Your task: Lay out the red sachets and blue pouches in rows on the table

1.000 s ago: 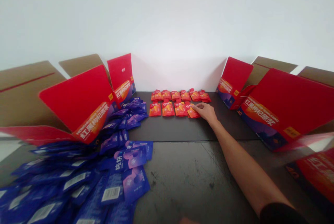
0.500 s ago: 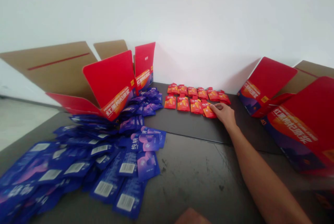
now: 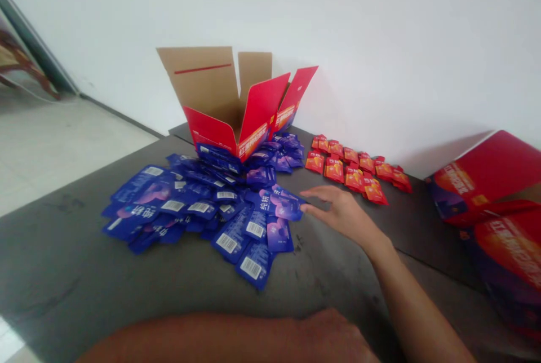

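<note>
Hovering right hand (image 3: 343, 215) by blue sachets (image 3: 279, 205) now, off red ones (image 3: 333, 170).

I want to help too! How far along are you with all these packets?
Done: the red-orange sachets lie in tidy rows on the dark table. In hand: nothing is held; the open right hand reaches toward the edge of the blue sachets. Left: those blue sachets lie in a loose heap in front of the open cardboard carton, so that looks like the bigger part remaining.
</note>
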Motion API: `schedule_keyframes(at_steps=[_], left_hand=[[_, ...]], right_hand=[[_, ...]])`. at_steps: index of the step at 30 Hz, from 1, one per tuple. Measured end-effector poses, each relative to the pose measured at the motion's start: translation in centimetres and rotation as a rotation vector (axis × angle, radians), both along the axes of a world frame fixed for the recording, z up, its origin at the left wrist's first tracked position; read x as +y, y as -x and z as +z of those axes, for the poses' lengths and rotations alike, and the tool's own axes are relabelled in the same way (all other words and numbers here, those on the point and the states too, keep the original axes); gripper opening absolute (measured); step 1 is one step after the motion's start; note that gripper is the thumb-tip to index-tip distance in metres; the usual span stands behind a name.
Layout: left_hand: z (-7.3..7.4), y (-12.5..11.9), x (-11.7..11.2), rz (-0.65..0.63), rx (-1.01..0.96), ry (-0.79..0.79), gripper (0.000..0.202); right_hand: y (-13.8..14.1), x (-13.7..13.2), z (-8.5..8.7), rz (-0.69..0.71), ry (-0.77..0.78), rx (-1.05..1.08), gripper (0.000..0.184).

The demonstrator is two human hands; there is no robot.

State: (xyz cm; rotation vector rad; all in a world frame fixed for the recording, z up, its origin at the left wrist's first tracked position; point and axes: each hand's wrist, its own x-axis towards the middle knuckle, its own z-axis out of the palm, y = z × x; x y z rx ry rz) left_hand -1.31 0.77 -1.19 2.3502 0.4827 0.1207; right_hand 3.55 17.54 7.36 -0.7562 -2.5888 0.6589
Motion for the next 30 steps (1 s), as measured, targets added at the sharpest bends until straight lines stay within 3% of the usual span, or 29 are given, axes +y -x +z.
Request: schedule_keyframes(at_steps=[3,6,11,16,23,30], left_hand=[[2.0,0.4,0.0,-0.035,0.035,0.011,0.022],[2.5,0.5,-0.1,-0.046,0.057,0.021,0.025],[0.6,-0.2,-0.3,-0.007,0.004,-0.014,0.03],[-1.5,-1.2,-0.2,-0.001,-0.019,-0.001,0.026],[-2.0,-1.4,-0.2,0.017,-0.057,0.025,0.017],[-2.0,-0.9,-0.7,0.086,-0.188,0.056,0.022]], right_hand=[[2.5,-1.4,-1.7,0.096,-0.024,-0.075,0.043],[3.7,-1.5,-3.3,0.074,-0.031,-0.131,0.049],[4.5,-1.2,-4.5,0.009,-0.047,-0.145,0.058],[4.9,-1.2,-4.8,-0.055,0.047,-0.106,0.071],[5.2,-1.7,-4.4,-0.15,0.153,0.015,0.06],[4.9,-1.7,-4.1,-0.194,0.442,0.094,0.056]])
